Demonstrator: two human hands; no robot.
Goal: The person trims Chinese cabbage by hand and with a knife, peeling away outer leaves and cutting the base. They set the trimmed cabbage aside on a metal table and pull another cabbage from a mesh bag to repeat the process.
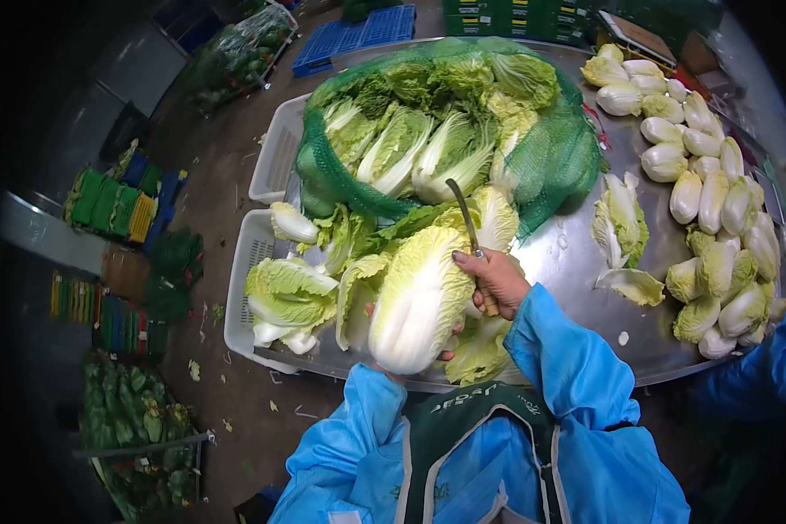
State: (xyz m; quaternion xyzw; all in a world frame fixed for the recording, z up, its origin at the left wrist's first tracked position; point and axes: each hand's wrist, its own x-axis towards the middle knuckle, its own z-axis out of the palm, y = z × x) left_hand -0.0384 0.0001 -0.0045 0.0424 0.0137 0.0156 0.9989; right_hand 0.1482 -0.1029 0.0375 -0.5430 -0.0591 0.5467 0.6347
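Dim workroom floor [214, 188] beyond, metal table [572, 262] in front: stood close against its near edge. Held a big pale cabbage [419, 301] over it, with the white base toward the body. Cupped it from beneath with the left hand [448, 355], fingers curled round its side, palm out of sight. Closed the right hand [500, 281] round the handle of a curved knife [466, 210], just beside the leaves. Seemed heavy and firm, probably slippery at the smooth base, crisp and easily torn at the frilly edges; looked best gripped low, under the solid white end. Saw loose leaves [292, 293] left of the left hand, a green net [554, 179] of cabbages ahead of both, and small pale heads [663, 163] well right of the right hand, near another person's blue sleeve [764, 362].
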